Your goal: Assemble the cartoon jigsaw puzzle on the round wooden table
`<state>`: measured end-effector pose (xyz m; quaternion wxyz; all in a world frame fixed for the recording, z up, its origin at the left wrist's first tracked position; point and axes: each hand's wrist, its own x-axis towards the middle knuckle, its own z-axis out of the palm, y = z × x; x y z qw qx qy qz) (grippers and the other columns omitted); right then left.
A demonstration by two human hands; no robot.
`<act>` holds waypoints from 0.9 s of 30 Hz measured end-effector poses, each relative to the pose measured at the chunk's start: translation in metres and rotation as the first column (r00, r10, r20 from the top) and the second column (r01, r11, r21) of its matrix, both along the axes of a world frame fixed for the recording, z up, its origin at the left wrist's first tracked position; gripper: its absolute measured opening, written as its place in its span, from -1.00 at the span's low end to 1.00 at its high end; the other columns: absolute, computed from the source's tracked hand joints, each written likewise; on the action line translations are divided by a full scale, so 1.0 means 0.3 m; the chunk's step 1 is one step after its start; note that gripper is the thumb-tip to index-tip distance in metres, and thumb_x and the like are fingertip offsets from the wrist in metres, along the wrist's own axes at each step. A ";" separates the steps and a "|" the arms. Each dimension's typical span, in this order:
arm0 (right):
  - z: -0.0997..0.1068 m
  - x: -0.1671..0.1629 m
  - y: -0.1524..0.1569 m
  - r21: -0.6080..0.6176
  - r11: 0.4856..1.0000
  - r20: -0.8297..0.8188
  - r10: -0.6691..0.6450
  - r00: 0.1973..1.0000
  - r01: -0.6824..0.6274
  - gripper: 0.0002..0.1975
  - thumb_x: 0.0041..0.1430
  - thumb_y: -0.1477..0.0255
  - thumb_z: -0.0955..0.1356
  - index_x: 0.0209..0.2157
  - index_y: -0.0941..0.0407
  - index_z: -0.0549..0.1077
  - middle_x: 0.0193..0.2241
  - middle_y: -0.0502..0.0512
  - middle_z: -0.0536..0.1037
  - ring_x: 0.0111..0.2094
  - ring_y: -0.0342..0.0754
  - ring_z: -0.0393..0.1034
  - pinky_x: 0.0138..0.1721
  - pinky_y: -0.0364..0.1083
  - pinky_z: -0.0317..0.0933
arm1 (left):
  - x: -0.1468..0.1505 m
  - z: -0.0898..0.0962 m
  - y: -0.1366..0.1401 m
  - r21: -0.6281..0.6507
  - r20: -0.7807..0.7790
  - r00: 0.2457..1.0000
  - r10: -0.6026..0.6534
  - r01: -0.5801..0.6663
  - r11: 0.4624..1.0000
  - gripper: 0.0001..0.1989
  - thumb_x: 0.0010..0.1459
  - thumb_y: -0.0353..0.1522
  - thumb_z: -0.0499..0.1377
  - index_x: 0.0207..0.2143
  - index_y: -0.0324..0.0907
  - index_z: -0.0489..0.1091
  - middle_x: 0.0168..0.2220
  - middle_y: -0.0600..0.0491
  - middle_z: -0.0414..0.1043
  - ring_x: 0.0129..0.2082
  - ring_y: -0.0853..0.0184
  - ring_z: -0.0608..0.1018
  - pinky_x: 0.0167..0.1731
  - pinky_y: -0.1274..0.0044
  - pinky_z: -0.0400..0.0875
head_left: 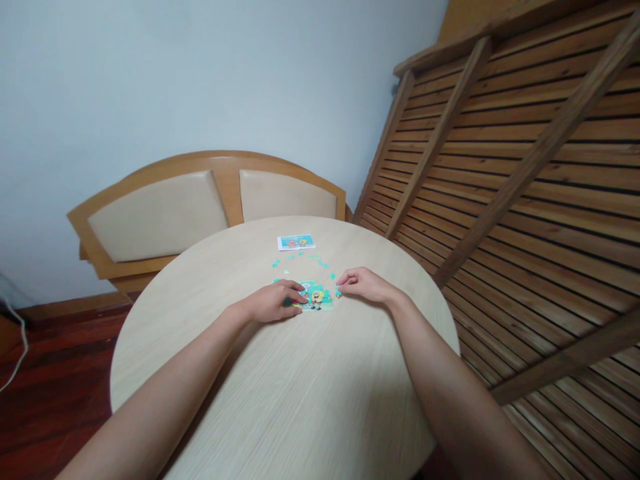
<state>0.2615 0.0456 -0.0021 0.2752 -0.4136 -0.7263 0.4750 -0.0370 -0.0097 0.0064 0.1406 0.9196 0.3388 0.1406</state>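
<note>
A partly joined jigsaw puzzle [320, 298] with a yellow cartoon figure on teal lies flat on the round table [300, 387]. My left hand [277, 301] rests over its left part with the fingers spread, hiding some of the picture. Just off the puzzle's right edge, my right hand [363, 284] pinches a small teal puzzle piece [339, 292] between thumb and fingertips. Loose teal pieces [320, 262] are scattered in an arc beyond the puzzle. Farther back lies a picture card [297, 242] showing cartoon figures on teal with a white border.
Behind the table stands a wooden headboard [227, 193] with cream padded panels, against a pale wall [200, 80]. A large slatted wooden frame [500, 167] leans along the right side, close to the table's edge. A white cable [23, 340] hangs at the far left above the dark red floor [60, 380].
</note>
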 end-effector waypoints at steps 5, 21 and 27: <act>-0.005 -0.005 0.000 -0.004 1.000 0.018 0.015 1.000 -0.015 -0.69 -0.10 0.30 0.54 -0.33 0.20 0.58 -0.42 0.08 0.62 -0.37 -0.10 0.48 -0.28 -0.11 0.30 | -0.004 0.002 0.000 -0.013 -0.007 1.000 0.002 -0.003 1.000 -0.69 0.25 -0.29 0.21 0.01 -0.13 0.55 0.09 -0.16 0.43 0.09 0.13 0.48 0.12 0.39 0.33; -0.008 -0.025 -0.010 -0.014 0.999 0.045 0.033 0.998 -0.032 -0.62 -0.18 0.22 0.56 -0.37 0.21 0.62 -0.43 0.12 0.63 -0.42 -0.09 0.44 -0.35 -0.12 0.27 | -0.004 0.005 0.002 -0.012 -0.006 1.000 -0.006 0.006 1.000 -0.69 0.24 -0.29 0.22 0.01 -0.13 0.56 0.09 -0.17 0.44 0.08 0.13 0.49 0.11 0.38 0.34; -0.009 -0.024 -0.008 0.007 0.998 0.075 0.066 0.995 -0.066 -0.63 -0.15 0.22 0.55 -0.36 0.21 0.63 -0.44 0.10 0.63 -0.43 -0.09 0.43 -0.34 -0.12 0.27 | -0.008 -0.003 0.007 -0.011 0.026 1.000 -0.017 0.017 1.000 -0.69 0.24 -0.25 0.22 -0.01 -0.12 0.56 0.08 -0.16 0.44 0.06 0.13 0.50 0.11 0.39 0.34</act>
